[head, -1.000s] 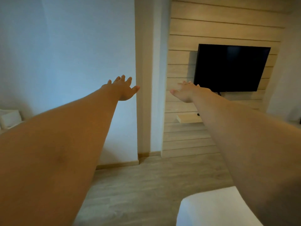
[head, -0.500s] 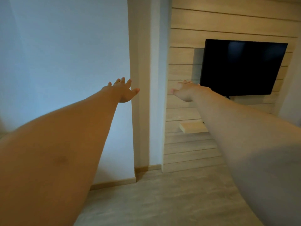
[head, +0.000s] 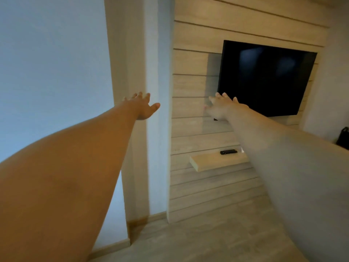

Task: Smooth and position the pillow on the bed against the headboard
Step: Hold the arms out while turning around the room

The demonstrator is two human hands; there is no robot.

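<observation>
Both my arms stretch straight out in front of me at chest height. My left hand [head: 142, 106] is open with fingers spread, palm down, holding nothing, in front of a white pillar. My right hand [head: 221, 107] is likewise open and empty, held in front of the wood-slat wall at the lower left corner of the television. Neither pillow, bed nor headboard is in view.
A black television [head: 268, 78] hangs on a wood-slat wall [head: 194, 59]. Below it a small floating shelf [head: 211, 162] carries a black remote [head: 228, 152]. A white pillar [head: 136, 53] stands beside a plain wall. A dark bag [head: 343, 138] sits far right. Wood-look floor [head: 207, 237] lies below.
The view has swung right and upward: the white bed corner seen a second ago has left the frame, and the television and shelf loom larger. My outstretched hands keep their pose.
</observation>
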